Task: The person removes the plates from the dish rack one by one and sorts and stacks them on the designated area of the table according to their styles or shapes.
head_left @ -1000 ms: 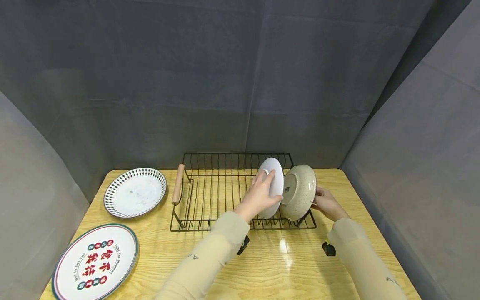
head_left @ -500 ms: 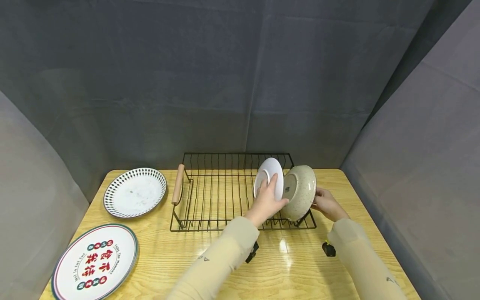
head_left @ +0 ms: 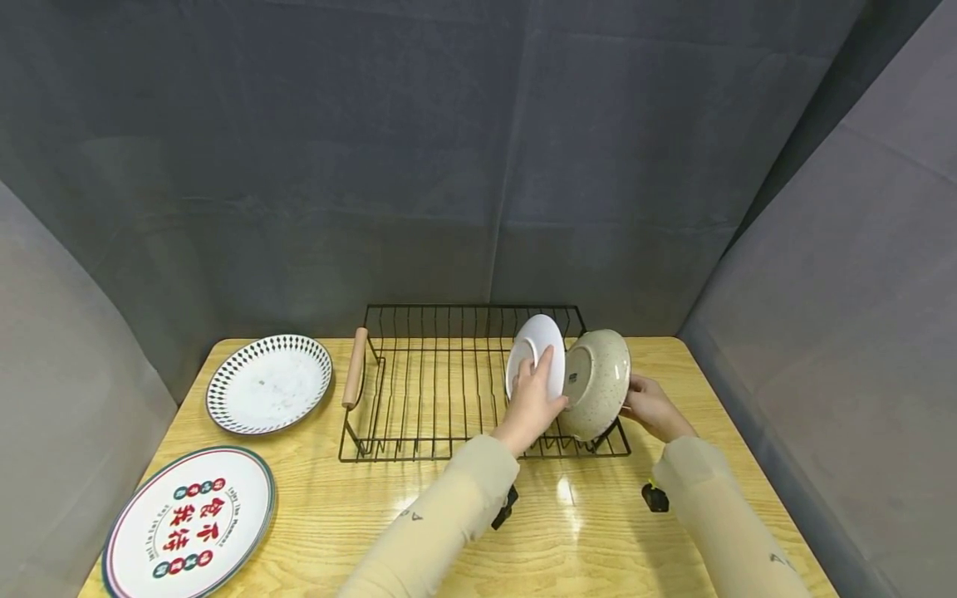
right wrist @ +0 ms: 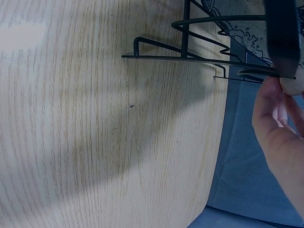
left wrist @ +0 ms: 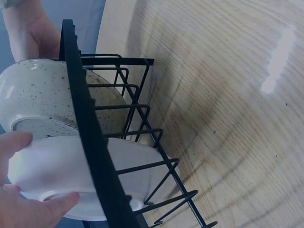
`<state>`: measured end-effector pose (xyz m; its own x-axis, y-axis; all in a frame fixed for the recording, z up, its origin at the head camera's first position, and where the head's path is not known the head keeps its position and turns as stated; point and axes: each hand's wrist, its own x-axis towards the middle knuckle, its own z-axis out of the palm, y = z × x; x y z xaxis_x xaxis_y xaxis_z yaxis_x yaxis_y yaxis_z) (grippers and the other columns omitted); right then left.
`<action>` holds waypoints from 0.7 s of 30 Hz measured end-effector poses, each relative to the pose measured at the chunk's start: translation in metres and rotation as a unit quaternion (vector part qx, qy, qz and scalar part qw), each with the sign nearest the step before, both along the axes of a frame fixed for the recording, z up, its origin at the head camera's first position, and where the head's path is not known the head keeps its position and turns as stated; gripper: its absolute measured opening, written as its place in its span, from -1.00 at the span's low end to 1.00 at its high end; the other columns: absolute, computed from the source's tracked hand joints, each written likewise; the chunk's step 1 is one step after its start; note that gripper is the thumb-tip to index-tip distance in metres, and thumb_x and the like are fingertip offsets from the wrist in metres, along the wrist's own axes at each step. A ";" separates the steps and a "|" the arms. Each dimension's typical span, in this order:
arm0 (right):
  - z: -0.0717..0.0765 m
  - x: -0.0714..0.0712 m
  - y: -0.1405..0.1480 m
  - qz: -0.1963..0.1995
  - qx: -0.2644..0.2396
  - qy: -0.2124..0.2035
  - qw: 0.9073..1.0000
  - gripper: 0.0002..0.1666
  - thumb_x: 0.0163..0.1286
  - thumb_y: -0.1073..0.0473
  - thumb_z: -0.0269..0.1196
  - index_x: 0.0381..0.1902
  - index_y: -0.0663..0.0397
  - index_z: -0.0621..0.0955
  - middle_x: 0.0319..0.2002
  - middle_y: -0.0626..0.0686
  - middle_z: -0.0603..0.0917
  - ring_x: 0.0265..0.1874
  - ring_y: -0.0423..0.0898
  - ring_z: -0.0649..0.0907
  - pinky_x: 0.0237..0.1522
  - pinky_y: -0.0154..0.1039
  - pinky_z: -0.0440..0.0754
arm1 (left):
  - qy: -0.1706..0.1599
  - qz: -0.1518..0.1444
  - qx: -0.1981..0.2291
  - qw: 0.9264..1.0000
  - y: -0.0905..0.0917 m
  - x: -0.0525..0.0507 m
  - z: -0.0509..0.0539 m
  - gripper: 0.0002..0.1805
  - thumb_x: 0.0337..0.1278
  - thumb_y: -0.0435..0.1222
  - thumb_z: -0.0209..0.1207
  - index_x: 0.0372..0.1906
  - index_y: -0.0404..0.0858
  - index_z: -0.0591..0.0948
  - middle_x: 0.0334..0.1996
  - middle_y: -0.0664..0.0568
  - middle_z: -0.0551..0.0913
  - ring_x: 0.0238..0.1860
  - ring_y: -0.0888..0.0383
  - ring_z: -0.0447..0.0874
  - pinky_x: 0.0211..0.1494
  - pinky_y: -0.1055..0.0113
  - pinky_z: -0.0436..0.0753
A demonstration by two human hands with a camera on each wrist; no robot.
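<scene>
A white dish (head_left: 551, 332) stands on edge near the right end of the black wire rack (head_left: 471, 306). My left hand (head_left: 526, 409) grips it, fingers on its underside by the foot ring and thumb at the rim; the left wrist view shows the dish (left wrist: 52, 161) between fingertips and thumb. Just right of it, a speckled bowl (head_left: 611, 378) stands on edge, base facing left. My right hand (head_left: 656, 407) is beyond this bowl at the rack's end. In the right wrist view that hand (right wrist: 280, 133) has its fingers curled round a pale rounded handle end (right wrist: 292, 86).
A wooden handle (head_left: 355, 368) is on the rack's left end. On the wooden table (head_left: 359, 531) lie a white plate with a patterned rim (head_left: 269, 386) at back left and an oval plate with red lettering (head_left: 242, 490) at front left. Grey cloth (head_left: 374, 166) surrounds the table.
My left hand has shifted slightly to the right, and more of the white dish's underside shows. The speckled bowl and my right hand have stayed in place.
</scene>
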<state>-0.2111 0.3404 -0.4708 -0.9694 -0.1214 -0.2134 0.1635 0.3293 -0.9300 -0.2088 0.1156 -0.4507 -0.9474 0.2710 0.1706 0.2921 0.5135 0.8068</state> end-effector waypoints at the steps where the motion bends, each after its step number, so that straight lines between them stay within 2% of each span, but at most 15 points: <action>1: 0.000 0.000 0.000 0.000 0.002 0.000 1.000 -0.50 0.43 0.27 -0.12 0.27 0.42 0.20 -0.11 -0.02 0.47 -0.20 -0.26 0.48 0.04 -0.13 0.47 | 0.003 0.000 0.002 1.000 0.000 0.000 -0.001 -0.11 -0.08 -0.34 0.30 0.40 -0.16 0.12 0.19 -0.29 0.26 0.11 -0.20 0.36 0.03 0.07 0.54; 6: -0.001 -0.001 0.000 -0.001 0.006 -0.003 1.000 -0.46 0.44 0.25 -0.12 0.29 0.42 0.16 0.08 0.20 0.39 -0.17 -0.28 0.47 0.12 -0.04 0.42 | 0.011 0.011 0.018 1.000 -0.002 -0.003 -0.002 -0.11 -0.12 -0.36 0.29 0.39 -0.18 0.15 0.15 -0.29 0.30 0.09 -0.19 0.39 0.02 0.08 0.54; 8: -0.002 -0.002 0.001 -0.002 0.005 -0.002 1.000 -0.48 0.43 0.26 -0.13 0.28 0.42 0.18 0.06 0.19 0.40 -0.17 -0.27 0.47 0.13 -0.01 0.41 | 0.008 0.019 0.023 1.000 -0.003 -0.003 -0.001 -0.11 -0.14 -0.37 0.29 0.39 -0.18 0.16 0.15 -0.28 0.31 0.10 -0.19 0.39 0.03 0.07 0.53; 13: -0.001 -0.002 0.002 -0.006 0.006 -0.004 1.000 -0.55 0.43 0.26 -0.11 0.22 0.37 0.25 -0.10 0.02 0.45 -0.18 -0.22 0.47 0.12 0.00 0.41 | 0.000 0.036 0.044 0.998 -0.006 -0.007 0.001 -0.08 -0.21 -0.39 0.32 0.38 -0.20 0.17 0.12 -0.26 0.36 0.11 -0.18 0.41 0.07 0.08 0.50; 19: -0.003 -0.002 0.002 -0.009 0.007 -0.005 1.000 -0.51 0.42 0.25 -0.10 0.24 0.38 0.24 0.01 0.15 0.41 -0.13 -0.20 0.47 0.16 0.05 0.36 | -0.028 0.044 0.091 0.994 -0.013 -0.010 0.005 -0.07 -0.22 -0.43 0.32 0.38 -0.24 0.16 0.16 -0.31 0.32 0.13 -0.17 0.39 0.11 0.10 0.47; 21: -0.003 -0.002 0.003 -0.002 0.001 0.002 1.000 -0.51 0.41 0.21 -0.07 0.23 0.36 0.27 0.00 0.13 0.42 -0.13 -0.19 0.47 0.14 0.04 0.38 | -0.037 0.048 0.101 0.993 -0.015 -0.012 0.007 -0.08 -0.21 -0.44 0.31 0.38 -0.24 0.16 0.18 -0.35 0.29 0.13 -0.20 0.39 0.08 0.07 0.49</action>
